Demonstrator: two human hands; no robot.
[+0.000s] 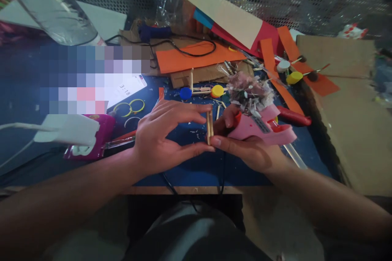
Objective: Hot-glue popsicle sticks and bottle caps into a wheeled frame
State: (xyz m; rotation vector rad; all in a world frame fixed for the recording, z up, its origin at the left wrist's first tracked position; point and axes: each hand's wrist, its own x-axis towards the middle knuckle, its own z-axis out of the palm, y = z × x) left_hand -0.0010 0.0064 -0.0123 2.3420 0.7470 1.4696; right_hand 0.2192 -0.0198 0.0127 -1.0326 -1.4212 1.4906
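My left hand (pixel 167 134) pinches short wooden sticks (pixel 210 127) upright between thumb and fingertips, one end at each. My right hand (pixel 251 147) is curled around a pink hot glue gun (pixel 257 126) with red parts and a sticker on its side. The right thumb tip touches the lower end of the sticks. A clear rod (pixel 295 155) shows below the glue gun, and a black cord hangs under the hand. Just beyond, a stick piece with a blue cap (pixel 185 93) and a yellow cap (pixel 217 91) lies on the blue tabletop (pixel 183 177).
A crumpled, shredded bundle (pixel 251 91) sits behind the glue gun. Orange sheets (pixel 183 57), cardboard (pixel 352 130) and a red-handled tool (pixel 295 116) lie around. At left are a lit phone (pixel 128 89), bangles (pixel 136 106), a plugged-in charger (pixel 67 128) and a bottle (pixel 52 8).
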